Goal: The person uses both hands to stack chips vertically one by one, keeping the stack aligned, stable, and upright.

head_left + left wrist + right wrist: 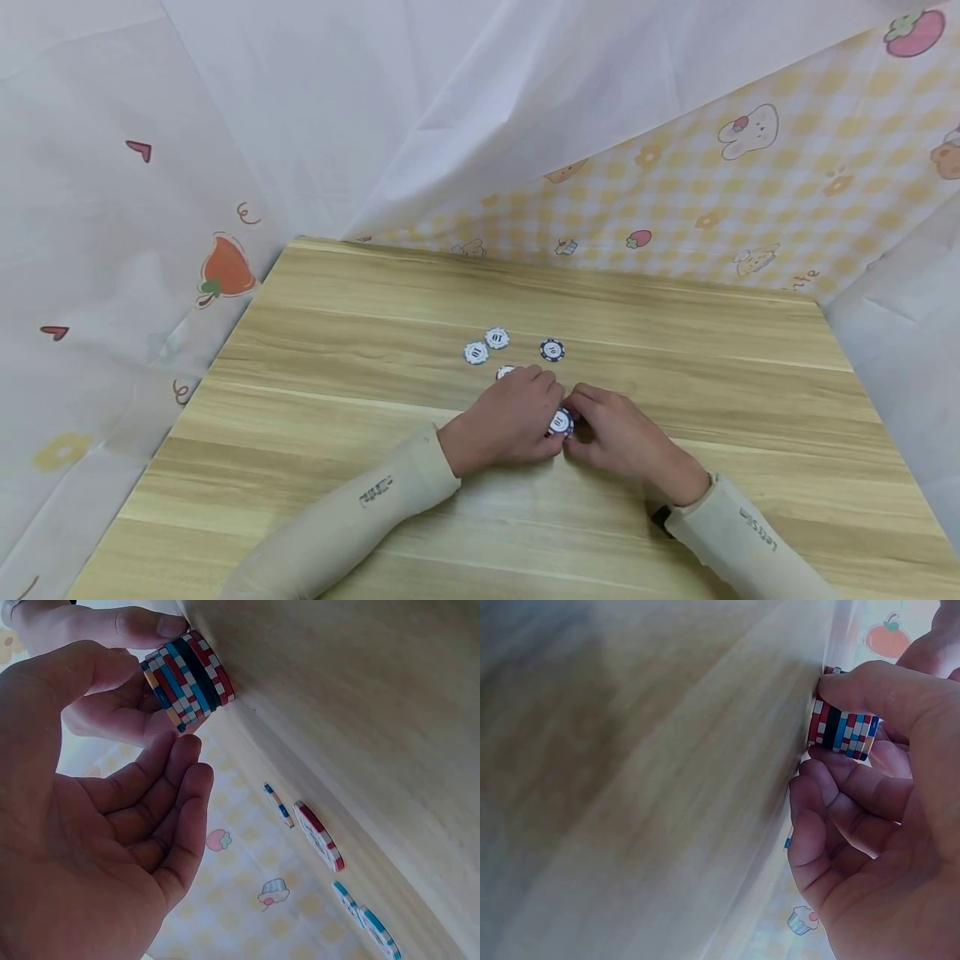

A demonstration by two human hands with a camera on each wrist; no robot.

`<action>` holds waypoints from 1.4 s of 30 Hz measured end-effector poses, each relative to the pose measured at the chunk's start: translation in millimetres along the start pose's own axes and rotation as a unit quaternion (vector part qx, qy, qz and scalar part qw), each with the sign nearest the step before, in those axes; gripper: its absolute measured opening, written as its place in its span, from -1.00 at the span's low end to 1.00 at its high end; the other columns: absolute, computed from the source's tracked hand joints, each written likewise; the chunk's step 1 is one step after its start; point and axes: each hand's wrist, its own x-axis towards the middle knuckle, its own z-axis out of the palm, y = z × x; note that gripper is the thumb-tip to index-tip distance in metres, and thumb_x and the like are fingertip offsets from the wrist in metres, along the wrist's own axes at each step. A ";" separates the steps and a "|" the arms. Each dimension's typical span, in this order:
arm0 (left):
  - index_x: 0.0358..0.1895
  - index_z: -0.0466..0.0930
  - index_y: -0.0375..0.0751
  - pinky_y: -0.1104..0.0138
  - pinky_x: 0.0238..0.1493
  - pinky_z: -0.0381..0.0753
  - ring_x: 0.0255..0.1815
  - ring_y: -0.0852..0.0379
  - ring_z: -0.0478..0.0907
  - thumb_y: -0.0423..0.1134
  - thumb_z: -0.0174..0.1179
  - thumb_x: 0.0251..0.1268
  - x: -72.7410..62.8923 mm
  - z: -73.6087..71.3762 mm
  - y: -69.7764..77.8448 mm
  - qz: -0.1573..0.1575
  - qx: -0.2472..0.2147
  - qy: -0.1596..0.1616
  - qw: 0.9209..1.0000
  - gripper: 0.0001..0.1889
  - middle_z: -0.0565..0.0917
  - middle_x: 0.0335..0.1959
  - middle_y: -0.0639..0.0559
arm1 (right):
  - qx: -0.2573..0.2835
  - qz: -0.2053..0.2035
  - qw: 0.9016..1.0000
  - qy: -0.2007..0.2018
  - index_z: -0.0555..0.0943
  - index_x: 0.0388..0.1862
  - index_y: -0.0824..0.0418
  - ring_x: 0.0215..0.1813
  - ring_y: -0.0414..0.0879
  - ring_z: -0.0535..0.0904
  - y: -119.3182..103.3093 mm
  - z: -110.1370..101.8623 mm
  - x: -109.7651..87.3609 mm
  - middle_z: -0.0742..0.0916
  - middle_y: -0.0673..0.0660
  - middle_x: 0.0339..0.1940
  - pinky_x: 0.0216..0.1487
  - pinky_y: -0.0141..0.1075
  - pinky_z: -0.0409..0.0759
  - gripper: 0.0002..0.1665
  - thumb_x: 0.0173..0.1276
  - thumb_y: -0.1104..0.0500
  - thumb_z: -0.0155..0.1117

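Observation:
A short stack of poker chips (187,679) stands on the table, its edges banded red, blue, black and white. The top chip (560,422) is white with a dark blue rim and a 10. My right hand (618,437) holds the stack from the right; its thumb (847,690) lies on one side and its fingers on the other. From the left, my left hand (510,417) has its thumb (112,667) and curved fingers around the upper chips. Beyond the hands lie two light blue-edged chips (476,352) and a dark blue-edged chip (552,349). My left hand partly covers a red-edged chip (505,372).
The wood-grain table (360,333) runs back to a yellow checked cloth (675,192) with cartoon prints. White cloth (187,108) hangs at the left and behind. The table's left edge slants toward the front.

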 end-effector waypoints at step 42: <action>-0.01 0.76 -0.41 0.11 0.16 0.65 0.00 -0.09 0.66 0.16 0.34 0.53 -16.4 13.3 -55.9 -0.142 -0.042 -0.056 0.987 -0.43 0.74 -0.01 -0.23 | -0.004 -0.009 1.000 -0.008 0.76 0.04 0.23 -0.19 -0.23 0.58 -1.0 -1.9 -0.1 0.69 -0.09 -0.13 -0.15 -0.28 0.65 -0.66 0.32 0.20 0.60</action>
